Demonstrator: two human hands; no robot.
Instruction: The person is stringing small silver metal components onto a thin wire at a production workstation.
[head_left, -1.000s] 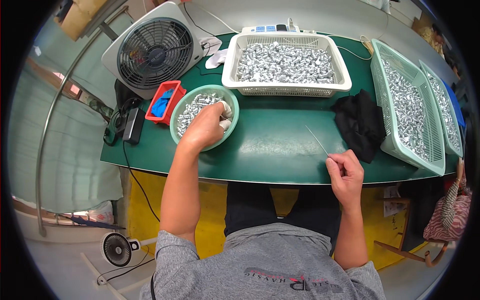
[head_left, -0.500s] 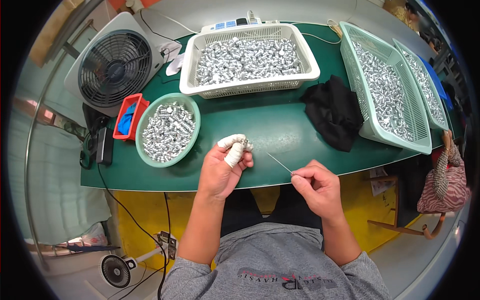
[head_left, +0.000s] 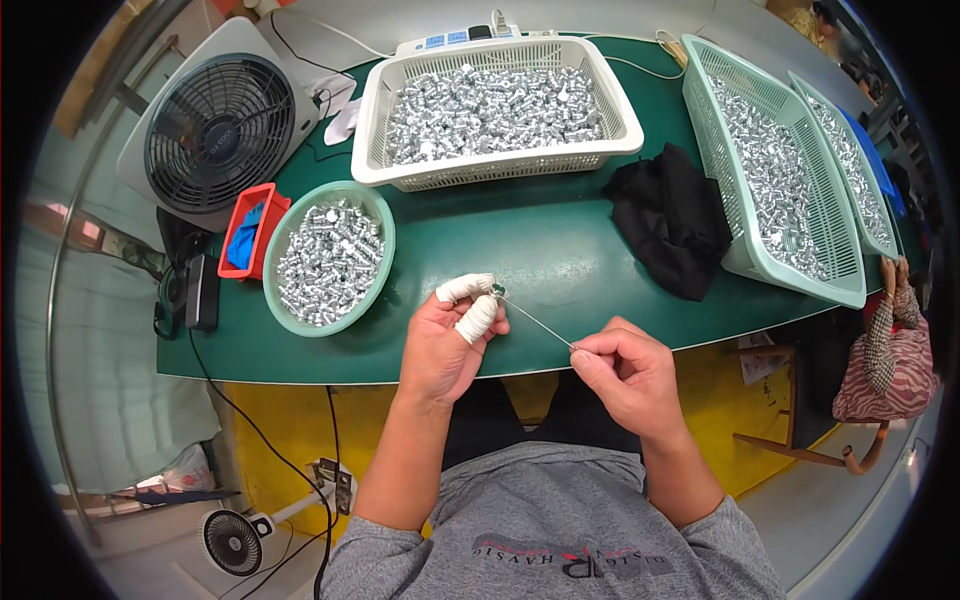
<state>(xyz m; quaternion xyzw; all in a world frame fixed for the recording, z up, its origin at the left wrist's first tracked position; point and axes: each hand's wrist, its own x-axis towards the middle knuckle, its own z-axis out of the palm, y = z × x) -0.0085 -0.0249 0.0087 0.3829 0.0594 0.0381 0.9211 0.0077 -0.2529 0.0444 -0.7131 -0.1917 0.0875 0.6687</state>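
Note:
White finger wraps (head_left: pixel 478 318) cover the thumb and forefinger of my left hand (head_left: pixel 440 345), which is closed in a pinch. Between those fingertips sits a small metal part (head_left: pixel 498 290), mostly hidden by the wraps. My right hand (head_left: pixel 632 375) grips a thin straight metal rod (head_left: pixel 540 322) between thumb and fingers. The rod slants up to the left, and its far tip meets the part; whether it enters a hole is too small to tell. Left of my left hand stands a round green basket (head_left: pixel 390 262) filled with similar silvery parts.
At the back is a white basket (head_left: pixel 500 165) of metal parts. Two pale green baskets (head_left: pixel 745 255) of them stand right, beside a black cloth (head_left: pixel 665 225). A red bin (head_left: pixel 270 225) with blue cloth and a box fan (head_left: pixel 220 135) are left. Another person's hand (head_left: pixel 890 275) shows far right.
The rod's tip has moved left, from apart to touching the small part. My right hand has shifted slightly left, and the left fingers have turned a little.

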